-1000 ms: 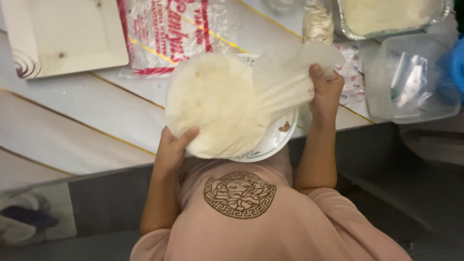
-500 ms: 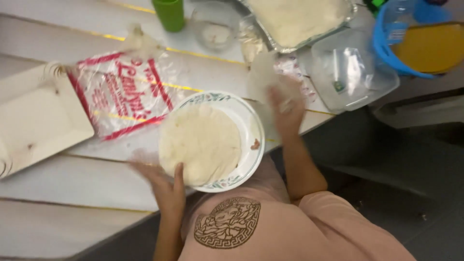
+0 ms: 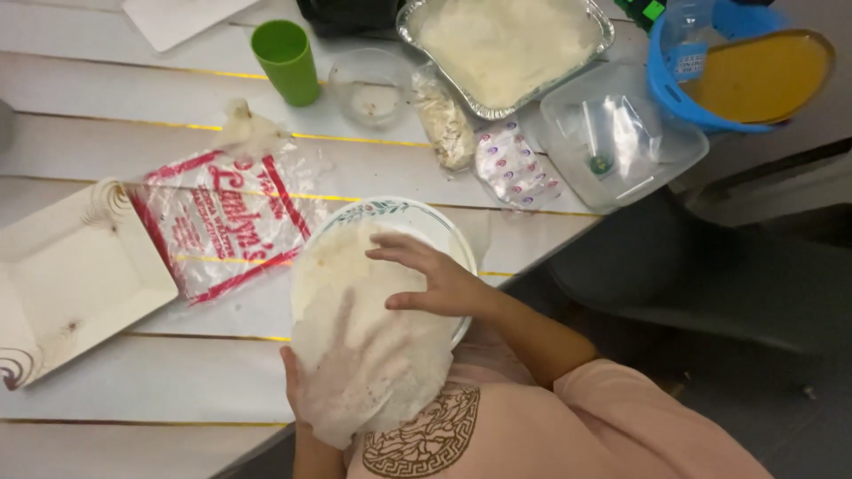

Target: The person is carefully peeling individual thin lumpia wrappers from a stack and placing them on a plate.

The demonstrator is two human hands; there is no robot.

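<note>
White painted planks make up the table, and most of it is crowded. Biggest near the person is the pale, thin flatbread, draped over the near edge of a round patterned plate and hanging toward their chest; its long axis runs from the plate down toward the body. The left hand is underneath that hanging end, fingers spread and showing through the sheet, cupping it from below. The right hand lies flat on top at the plate end, fingers open and pressing rather than pinching, so it is the nearer one to the plate.

Left of the plate, touching it, lies a clear red-printed bag, then a square paper tray. Farther back stand a foil pan, a clear plastic tub, a glass bowl and a green cup.
</note>
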